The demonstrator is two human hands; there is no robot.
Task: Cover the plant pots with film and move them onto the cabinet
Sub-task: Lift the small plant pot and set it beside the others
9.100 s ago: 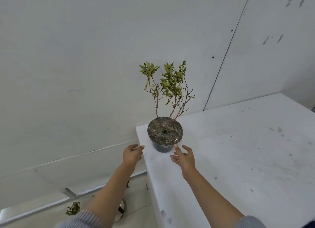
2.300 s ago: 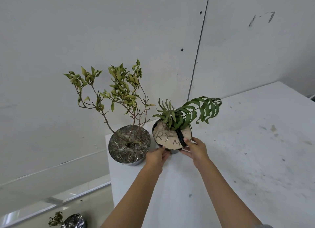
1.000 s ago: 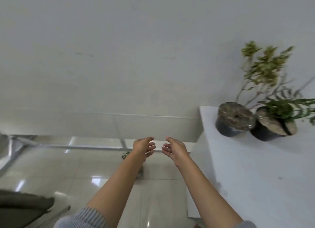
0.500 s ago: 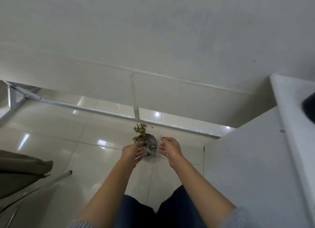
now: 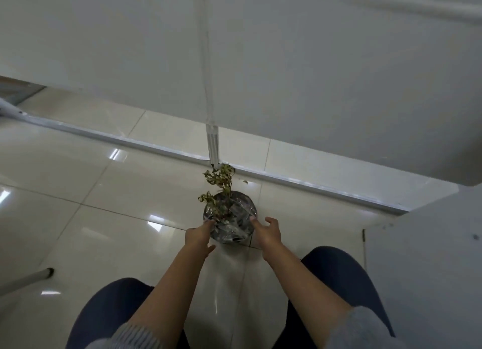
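A small dark plant pot point(image 5: 232, 222) wrapped in shiny clear film stands on the tiled floor, with a thin, withered yellow-green plant point(image 5: 220, 181) rising from it. My left hand point(image 5: 199, 237) reaches the pot's left side, fingertips at the film. My right hand point(image 5: 266, 232) is at the pot's right side, fingers spread and touching or nearly touching the wrap. Neither hand has closed around the pot. The white cabinet point(image 5: 430, 257) stands to the right; its top is out of view.
A white wall panel point(image 5: 260, 61) with a metal base rail point(image 5: 300, 180) runs behind the pot. A grey metal leg point(image 5: 23, 279) lies low at the left. My knees in dark trousers point(image 5: 336, 275) are bent on either side of my arms.
My view has tilted down toward the floor and I have crouched lower. Both hands have come in to the sides of the wrapped pot; the two pots on the cabinet have left the view.
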